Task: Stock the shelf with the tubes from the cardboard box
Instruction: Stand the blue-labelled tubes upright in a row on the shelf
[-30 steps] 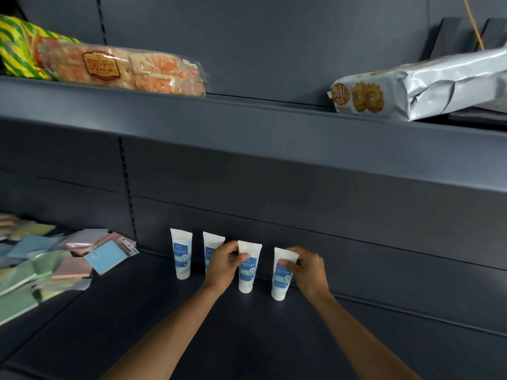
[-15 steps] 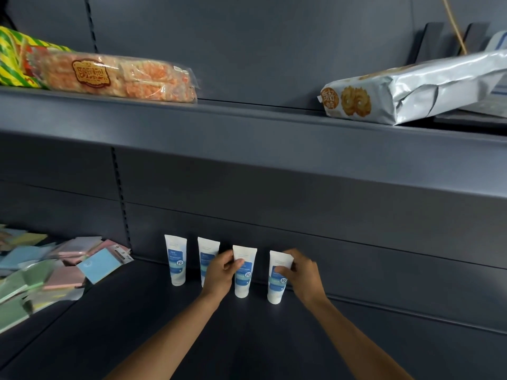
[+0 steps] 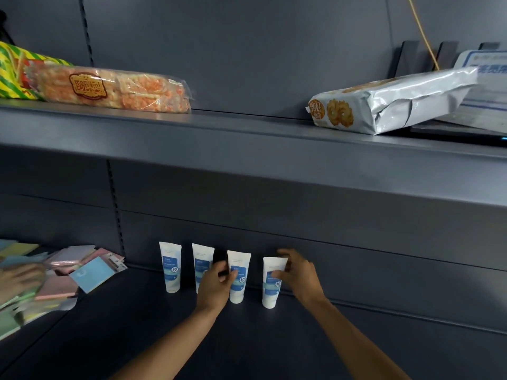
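Note:
Several white tubes with blue labels stand cap-down in a row against the back panel of the dark lower shelf [image 3: 247, 338]. My left hand [image 3: 215, 286] pinches the tube second from the right [image 3: 238, 281], thumb on its label. My right hand [image 3: 297, 274] holds the tube at the right end [image 3: 270, 292], thumb on the front and fingers behind its top. The two tubes further left [image 3: 170, 266] [image 3: 201, 259] stand untouched; my left hand hides the lower part of the nearer one. The cardboard box is out of view.
Flat pastel packets [image 3: 90, 272] lie heaped at the shelf's left, with another person's hand [image 3: 16, 279] on them. The upper shelf [image 3: 247, 138] overhangs, carrying a snack pack [image 3: 115, 89] on the left and a silver biscuit bag [image 3: 389, 102] on the right.
Both my hands stay at the same two tubes, and my right fingers have spread slightly. Another person's hand has come into view at the left edge.

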